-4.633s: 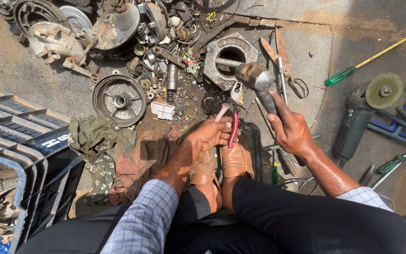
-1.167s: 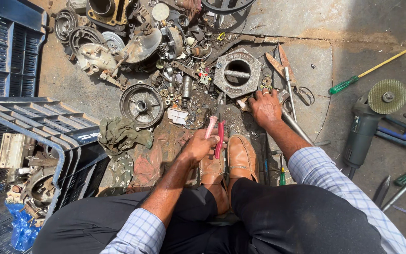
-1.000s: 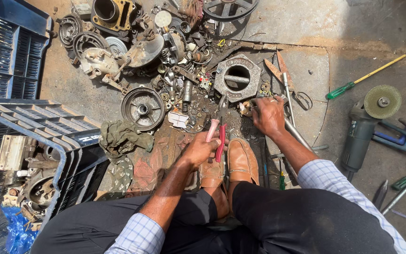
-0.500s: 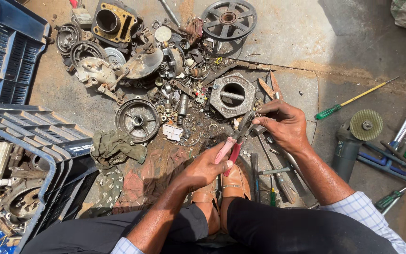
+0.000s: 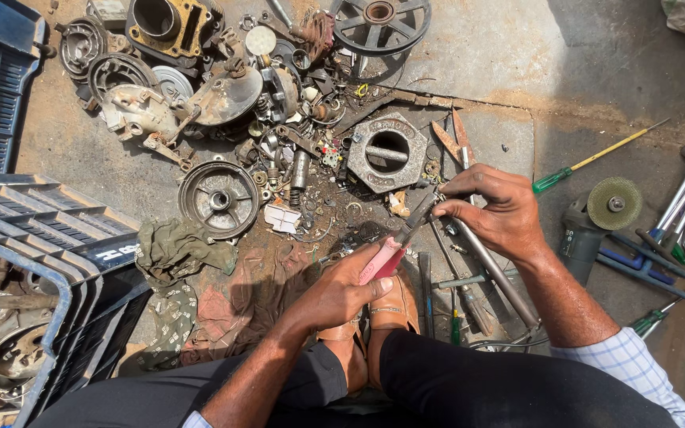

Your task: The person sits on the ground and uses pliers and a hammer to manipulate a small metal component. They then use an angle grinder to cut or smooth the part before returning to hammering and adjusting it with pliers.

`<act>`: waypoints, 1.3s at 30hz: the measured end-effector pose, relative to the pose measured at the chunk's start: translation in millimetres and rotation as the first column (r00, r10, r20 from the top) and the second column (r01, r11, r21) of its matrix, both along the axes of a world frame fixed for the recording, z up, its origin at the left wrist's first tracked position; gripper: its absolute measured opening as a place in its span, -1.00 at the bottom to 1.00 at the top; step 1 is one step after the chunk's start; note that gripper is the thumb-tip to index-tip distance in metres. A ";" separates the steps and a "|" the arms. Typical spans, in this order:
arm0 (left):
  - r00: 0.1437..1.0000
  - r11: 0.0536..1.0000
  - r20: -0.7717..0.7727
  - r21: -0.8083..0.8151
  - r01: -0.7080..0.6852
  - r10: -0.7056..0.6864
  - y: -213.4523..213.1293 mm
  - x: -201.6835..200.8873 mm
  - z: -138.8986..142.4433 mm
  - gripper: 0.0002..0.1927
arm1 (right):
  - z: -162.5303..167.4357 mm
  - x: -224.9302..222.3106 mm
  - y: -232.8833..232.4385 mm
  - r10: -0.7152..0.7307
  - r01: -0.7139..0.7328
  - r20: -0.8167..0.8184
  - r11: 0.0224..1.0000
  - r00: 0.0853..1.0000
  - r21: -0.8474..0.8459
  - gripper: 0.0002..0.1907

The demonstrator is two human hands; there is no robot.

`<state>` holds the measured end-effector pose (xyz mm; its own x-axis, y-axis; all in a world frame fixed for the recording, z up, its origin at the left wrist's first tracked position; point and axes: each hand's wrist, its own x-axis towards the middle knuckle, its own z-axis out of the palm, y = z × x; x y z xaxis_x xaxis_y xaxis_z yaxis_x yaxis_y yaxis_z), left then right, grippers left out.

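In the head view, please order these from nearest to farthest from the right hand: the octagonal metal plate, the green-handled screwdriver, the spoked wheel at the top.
From the right hand:
1. Green-handled screwdriver, just beyond the hand, on the right.
2. Octagonal metal plate, up and to the left; close to the first, but slightly farther.
3. Spoked wheel, at the top edge, clearly farthest.

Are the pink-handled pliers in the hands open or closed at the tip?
Cannot tell. The left hand grips the pink-handled pliers by the handles, which lie close together, but the right hand's fingers cover the tip.

Harsh sunlight, hard shadows, sharp focus
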<state>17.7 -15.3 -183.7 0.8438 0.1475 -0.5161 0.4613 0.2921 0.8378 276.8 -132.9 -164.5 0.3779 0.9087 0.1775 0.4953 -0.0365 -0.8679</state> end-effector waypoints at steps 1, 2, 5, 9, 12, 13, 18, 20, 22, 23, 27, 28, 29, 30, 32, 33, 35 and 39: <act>0.999 1.000 -0.050 0.014 0.010 -0.009 0.3 -1.1 -0.4 -0.27 | 1.6 -0.6 0.7 0.009 -0.009 0.004 1.000 1.000 0.005 -0.77; 1.000 0.999 -0.004 0.040 0.000 0.000 0.7 -1.8 -0.7 -0.26 | 3.4 -1.4 1.6 0.020 -0.020 0.010 1.000 1.000 0.010 -0.78; 0.997 0.990 0.081 0.142 -0.008 -0.004 3.4 -3.3 -0.8 -0.27 | 10.4 -4.4 3.9 0.021 -0.019 0.055 0.999 0.998 -0.033 -0.78; 0.999 0.966 0.025 0.254 0.035 -0.043 5.9 -3.3 2.0 -0.29 | 22.5 -7.7 6.9 0.038 -0.030 0.149 0.998 0.988 -0.057 -0.77; 0.999 0.968 0.009 0.249 0.041 -0.045 6.9 -2.3 6.9 -0.30 | 30.2 -9.6 8.5 0.049 -0.028 0.254 0.996 0.966 -0.084 -0.77; 0.999 0.970 0.010 0.242 0.038 -0.041 7.5 -1.7 9.1 -0.30 | 31.9 -10.2 8.8 0.053 -0.030 0.263 0.995 0.963 -0.091 -0.78; 0.997 0.943 -0.053 0.324 0.077 -0.063 9.8 1.0 17.8 -0.30 | 33.8 -9.6 8.8 0.066 -0.043 0.261 0.995 0.963 -0.093 -0.78; 0.995 0.942 -0.075 0.326 0.084 -0.063 10.0 1.1 17.4 -0.30 | 31.4 -8.2 8.6 0.059 -0.034 0.256 0.994 0.965 -0.102 -0.79; 0.995 0.942 -0.080 0.326 0.081 -0.058 9.4 -0.8 14.1 -0.31 | 28.1 -6.1 8.4 0.056 -0.030 0.223 0.993 0.973 -0.118 -0.78; 0.998 0.934 -0.042 0.353 0.057 -0.045 8.9 -1.6 11.1 -0.33 | 26.4 -4.9 8.4 0.054 -0.028 0.206 0.992 0.977 -0.126 -0.78; 0.999 0.919 -0.019 0.394 0.034 -0.029 4.7 -7.6 -4.1 -0.37 | 20.5 0.1 8.2 0.108 -0.094 0.085 0.984 0.991 -0.152 -0.73; 0.998 0.921 -0.047 0.387 0.048 -0.033 3.3 -10.3 -7.6 -0.38 | 19.8 1.4 7.8 0.131 -0.119 0.067 0.980 0.989 -0.161 -0.73; 0.998 0.908 -0.053 0.413 0.063 -0.045 2.5 -12.6 -11.1 -0.39 | 19.1 2.4 7.5 0.155 -0.145 0.049 0.975 0.987 -0.168 -0.73; 0.997 0.894 -0.058 0.441 0.076 -0.056 2.6 -13.5 -14.8 -0.39 | 18.7 4.2 7.7 0.173 -0.164 0.047 0.974 0.984 -0.157 -0.74; 0.993 0.885 -0.083 0.452 0.108 -0.079 1.2 -15.9 -20.0 -0.40 | 18.6 6.4 7.5 0.211 -0.204 0.041 0.970 0.977 -0.135 -0.76; 0.991 0.890 -0.101 0.438 0.128 -0.092 1.3 -16.7 -22.0 -0.41 | 18.9 7.3 7.5 0.204 -0.195 0.048 0.970 0.978 -0.148 -0.77; 0.991 0.890 -0.100 0.438 0.122 -0.087 -0.3 -17.4 -23.7 -0.40 | 19.6 8.0 6.9 0.187 -0.174 0.059 0.969 0.981 -0.175 -0.78; 0.999 0.843 0.035 0.537 0.015 -0.040 0.5 -13.7 -20.3 -0.40 | 22.2 7.6 6.0 0.181 -0.167 0.109 0.977 0.977 -0.132 -0.79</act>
